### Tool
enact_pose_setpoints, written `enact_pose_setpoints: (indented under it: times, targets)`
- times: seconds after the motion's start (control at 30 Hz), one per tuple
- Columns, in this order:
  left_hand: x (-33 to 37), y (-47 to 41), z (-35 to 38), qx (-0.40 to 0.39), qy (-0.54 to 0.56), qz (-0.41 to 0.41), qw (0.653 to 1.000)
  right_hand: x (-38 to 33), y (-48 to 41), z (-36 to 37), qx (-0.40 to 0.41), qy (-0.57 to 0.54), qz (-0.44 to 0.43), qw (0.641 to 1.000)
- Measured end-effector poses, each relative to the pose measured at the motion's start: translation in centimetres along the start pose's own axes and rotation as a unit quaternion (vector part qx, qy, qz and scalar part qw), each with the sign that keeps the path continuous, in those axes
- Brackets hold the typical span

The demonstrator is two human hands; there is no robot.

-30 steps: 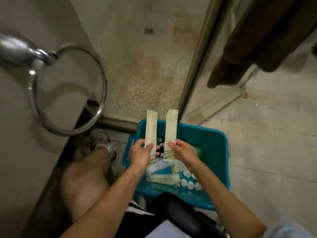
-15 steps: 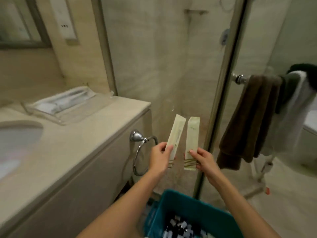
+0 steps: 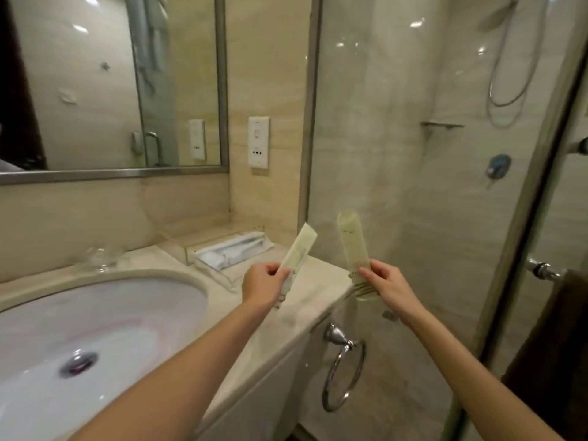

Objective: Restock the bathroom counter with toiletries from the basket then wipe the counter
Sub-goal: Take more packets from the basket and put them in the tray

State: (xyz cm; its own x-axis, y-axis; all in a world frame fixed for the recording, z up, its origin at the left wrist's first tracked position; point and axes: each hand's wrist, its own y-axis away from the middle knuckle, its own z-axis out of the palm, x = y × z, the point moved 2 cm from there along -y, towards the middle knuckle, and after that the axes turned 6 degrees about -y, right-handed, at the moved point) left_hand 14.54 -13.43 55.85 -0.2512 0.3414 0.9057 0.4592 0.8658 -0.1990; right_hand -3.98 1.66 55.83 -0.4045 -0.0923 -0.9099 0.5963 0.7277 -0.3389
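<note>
My left hand (image 3: 264, 286) pinches a long pale-yellow toiletry packet (image 3: 299, 253) by its lower end, above the right part of the beige marble counter (image 3: 315, 283). My right hand (image 3: 386, 283) pinches a second, similar packet (image 3: 353, 246) just past the counter's right edge, in front of the shower glass. Both packets point up and away from me. A clear acrylic tray (image 3: 222, 249) holding white wrapped items sits at the counter's back right corner. The basket is out of view.
A white oval sink (image 3: 95, 326) fills the counter's left. Clear glassware (image 3: 98, 257) stands behind it, under a framed mirror (image 3: 111, 84). A chrome towel ring (image 3: 342, 374) hangs on the cabinet side. The shower glass (image 3: 413, 186) is right, with a brown towel (image 3: 553, 354) on a bar.
My view has lifted from the teal basket on the floor to the counter. Both hands rose with the two packets and now hover at the counter's right end.
</note>
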Motion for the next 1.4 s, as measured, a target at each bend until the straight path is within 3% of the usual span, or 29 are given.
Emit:
enact_pose_setpoints:
  times: [0.23, 0.37, 0.57, 1.23, 1.4]
  targets:
    - [-3.3, -6.8, -7.1, 0.073, -0.047, -0.064, 0.994, -2.1, -9.4, 7.1, -0.076, 0.149, -0.089, 0.982]
    - [-4.6, -9.5, -8.7, 0.096, -0.051, -0.070, 0.992, -2.4, -13.6, 10.8, -0.116, 0.234, -0.138, 0.955]
    - [-6.7, -12.2, -9.2, 0.086, -0.049, -0.073, 0.992, -1.8, -17.6, 14.4, -0.200, 0.365, -0.145, 0.898]
    - [-7.7, -12.0, -10.2, 0.055, -0.066, -0.085, 0.993, 1.3, -18.4, 18.7, -0.325, 0.412, -0.071, 0.849]
    - [-7.7, -12.0, -10.4, 0.051, -0.083, -0.084, 0.992, 2.0, -18.1, 18.0, -0.329, 0.391, -0.073, 0.856]
